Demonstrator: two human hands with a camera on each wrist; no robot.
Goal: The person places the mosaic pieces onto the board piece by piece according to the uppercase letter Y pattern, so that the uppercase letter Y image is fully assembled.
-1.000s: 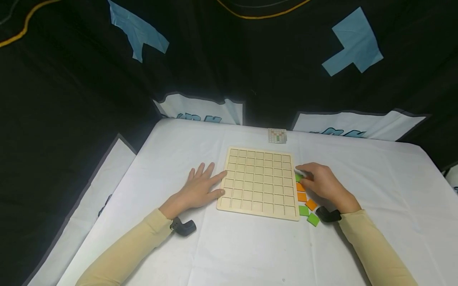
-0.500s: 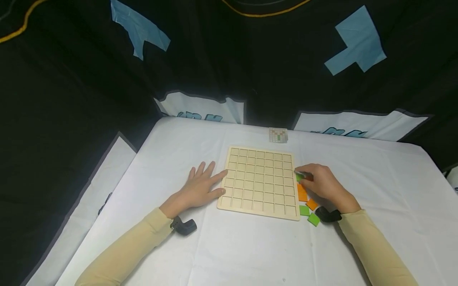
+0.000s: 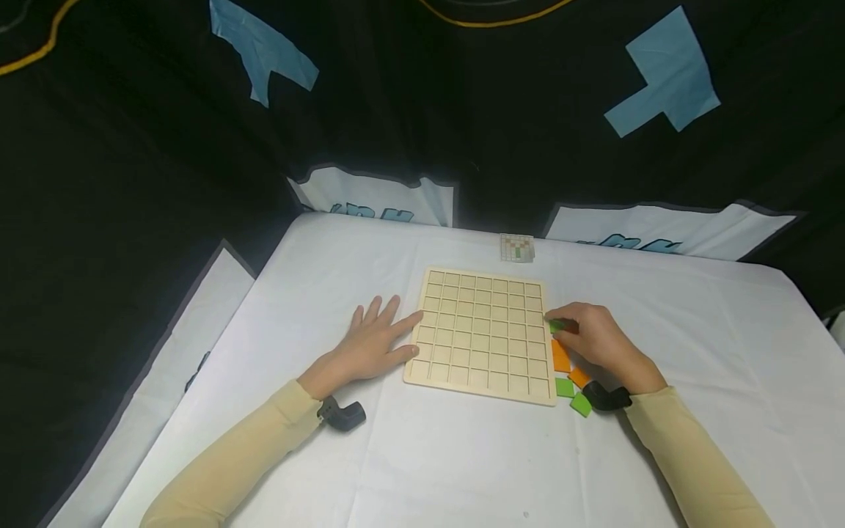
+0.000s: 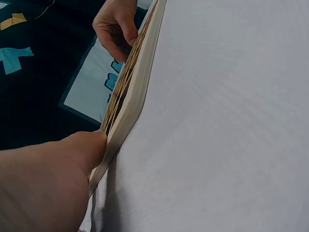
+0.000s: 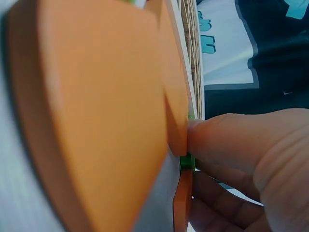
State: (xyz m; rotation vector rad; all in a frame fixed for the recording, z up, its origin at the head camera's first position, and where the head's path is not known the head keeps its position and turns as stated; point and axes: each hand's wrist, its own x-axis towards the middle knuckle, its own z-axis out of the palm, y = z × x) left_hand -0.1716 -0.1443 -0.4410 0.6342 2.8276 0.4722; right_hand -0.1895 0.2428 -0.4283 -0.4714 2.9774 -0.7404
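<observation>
A pale wooden board with a grid of square recesses lies flat on the white table. My left hand has its fingers spread, with index finger and thumb touching the board's left edge. In the left wrist view, the thumb presses that edge. Beyond the board's right edge, my right hand pinches a green tile between thumb and fingers. The right wrist view shows only a sliver of this green tile. Orange tiles lie just below that hand, partly hidden by it.
Two more green tiles lie near the board's lower right corner. Another orange tile sits beside the right wrist's camera mount. A small card with a coloured grid lies behind the board. Black cloth hangs beyond the table.
My right fingers have shifted slightly at the green tile, and the pale edge seen between them earlier is gone. Two orange tiles now look joined. My left hand stays put.
</observation>
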